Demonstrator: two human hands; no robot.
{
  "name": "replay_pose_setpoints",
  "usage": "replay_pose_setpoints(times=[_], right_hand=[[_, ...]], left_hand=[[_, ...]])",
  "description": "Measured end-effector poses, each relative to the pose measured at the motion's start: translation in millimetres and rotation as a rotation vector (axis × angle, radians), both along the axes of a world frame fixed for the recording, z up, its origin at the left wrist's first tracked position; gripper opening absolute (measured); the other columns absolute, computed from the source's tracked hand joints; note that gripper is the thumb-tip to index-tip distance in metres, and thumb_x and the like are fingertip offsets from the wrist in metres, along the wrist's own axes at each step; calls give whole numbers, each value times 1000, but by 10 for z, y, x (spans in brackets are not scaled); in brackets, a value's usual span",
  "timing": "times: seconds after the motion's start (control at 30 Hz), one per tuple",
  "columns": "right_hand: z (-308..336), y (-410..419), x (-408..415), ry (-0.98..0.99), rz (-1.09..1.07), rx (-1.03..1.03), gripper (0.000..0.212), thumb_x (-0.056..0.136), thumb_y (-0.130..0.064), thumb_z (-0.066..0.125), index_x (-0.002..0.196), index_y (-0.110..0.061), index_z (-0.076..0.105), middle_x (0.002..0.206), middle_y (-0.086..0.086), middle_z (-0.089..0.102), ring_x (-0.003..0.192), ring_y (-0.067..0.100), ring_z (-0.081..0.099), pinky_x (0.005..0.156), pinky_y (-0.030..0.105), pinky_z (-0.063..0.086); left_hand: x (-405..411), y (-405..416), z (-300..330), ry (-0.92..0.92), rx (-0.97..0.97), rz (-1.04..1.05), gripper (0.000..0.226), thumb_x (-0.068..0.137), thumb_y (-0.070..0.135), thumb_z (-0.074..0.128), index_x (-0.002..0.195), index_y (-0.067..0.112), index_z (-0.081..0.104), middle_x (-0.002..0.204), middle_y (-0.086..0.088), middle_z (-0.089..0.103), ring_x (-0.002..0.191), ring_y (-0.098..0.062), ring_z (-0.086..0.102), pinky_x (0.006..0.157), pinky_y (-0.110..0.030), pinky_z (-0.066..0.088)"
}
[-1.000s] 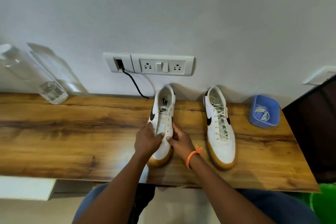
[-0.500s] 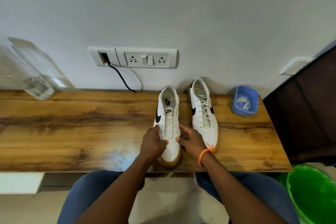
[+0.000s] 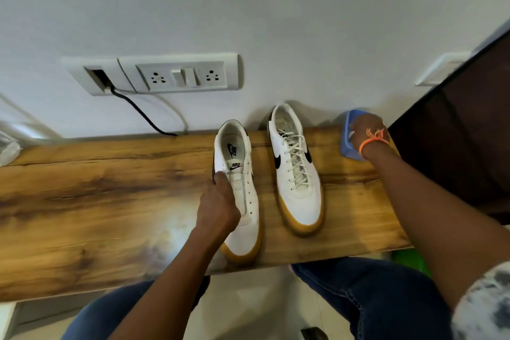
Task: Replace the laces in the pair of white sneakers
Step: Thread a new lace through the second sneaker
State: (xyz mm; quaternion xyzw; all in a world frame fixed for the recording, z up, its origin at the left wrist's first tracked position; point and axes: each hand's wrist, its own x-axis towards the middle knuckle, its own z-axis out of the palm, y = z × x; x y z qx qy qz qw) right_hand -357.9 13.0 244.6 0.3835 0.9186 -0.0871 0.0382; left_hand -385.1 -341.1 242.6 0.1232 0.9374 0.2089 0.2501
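Note:
Two white sneakers with tan soles stand on the wooden shelf (image 3: 110, 201). The left sneaker (image 3: 242, 218) has no lace in its eyelets. My left hand (image 3: 219, 207) grips its left side near the tongue. The right sneaker (image 3: 296, 174) is fully laced. My right hand (image 3: 367, 134), with an orange band at the wrist, reaches into the blue bowl (image 3: 348, 146) at the shelf's far right. A bit of white lace (image 3: 351, 134) shows by the fingers; the hand hides whether they hold it.
A socket panel (image 3: 179, 74) with a black cable (image 3: 138, 110) is on the wall behind. A dark panel (image 3: 455, 132) stands at the right. A clear glass object (image 3: 8, 146) sits at the far left. A green bin (image 3: 408, 259) is below the shelf.
My right hand has left the unlaced sneaker and moved right into the blue bowl. My left hand stays on the sneaker. The view shifted closer.

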Motion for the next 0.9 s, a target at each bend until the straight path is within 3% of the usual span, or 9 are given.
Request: replay_pose_setpoints(times=[0.07, 0.2, 0.3, 0.47, 0.57, 0.63, 0.73, 0.8, 0.9], right_hand=[[-67, 121, -44, -143, 93, -31, 24, 95, -6, 48, 101, 2, 70, 87, 17, 64, 71, 28, 57, 61, 30, 45], [-163, 228, -104, -260, 133, -30, 31, 100, -11, 43, 86, 5, 66, 62, 11, 47, 56, 20, 38, 50, 29, 28], [-350, 340, -131, -256, 168, -14, 41, 98, -5, 46, 57, -8, 47, 58, 8, 40, 55, 20, 37, 58, 31, 34], [-432, 380, -167, -181, 186, -39, 41, 97, -7, 49, 57, -13, 42, 58, 6, 43, 58, 22, 43, 64, 36, 40], [-439, 401, -196, -141, 137, -63, 27, 96, -5, 51, 71, -1, 60, 65, 13, 55, 64, 28, 52, 68, 37, 47], [-458, 449, -196, -79, 101, -51, 14, 91, -2, 57, 89, 4, 70, 83, 22, 67, 78, 38, 63, 76, 44, 56], [-208, 368, -122, 38, 95, 5, 4, 80, -5, 70, 80, -1, 73, 88, 24, 69, 86, 41, 64, 76, 38, 53], [64, 267, -41, 233, 16, -12, 3, 78, -7, 73, 78, -4, 72, 85, 23, 69, 86, 39, 65, 70, 30, 44], [365, -34, 107, 581, -49, -160, 11, 76, -10, 78, 81, -1, 73, 79, 18, 70, 75, 29, 65, 68, 35, 49]], left_hand=[[-19, 45, -11, 8, -6, 2, 79, 70, 4, 83, 131, 5, 34, 130, -19, 45, 113, -37, 56, 89, -44, 53], [-52, 93, -13, -7, 3, -11, 81, 68, 3, 85, 131, 5, 33, 133, -20, 42, 115, -39, 55, 92, -44, 51], [-89, 83, -13, -15, 9, -17, 83, 68, 6, 87, 131, 7, 33, 133, -17, 42, 116, -37, 54, 93, -44, 51], [-107, 94, 0, -10, -6, -36, 85, 67, 8, 88, 130, 8, 32, 133, -16, 42, 116, -37, 54, 91, -41, 51], [-113, 100, -10, -21, -16, -41, 88, 66, 8, 89, 132, 8, 31, 134, -16, 41, 116, -36, 54, 91, -41, 50], [-125, 100, -10, -22, -30, -43, 90, 65, 8, 89, 133, 8, 30, 135, -16, 41, 117, -36, 54, 92, -41, 50], [-158, 88, -10, -33, -55, -56, 95, 61, 12, 92, 133, 9, 31, 133, -14, 43, 117, -34, 55, 90, -40, 52], [-194, 53, 13, -37, -70, -79, 96, 59, 20, 94, 132, 11, 34, 129, -11, 48, 114, -31, 56, 87, -40, 54], [-282, -6, 53, 59, -65, -85, 75, 68, 31, 89, 125, 13, 45, 121, -7, 55, 105, -26, 58, 77, -36, 52]])
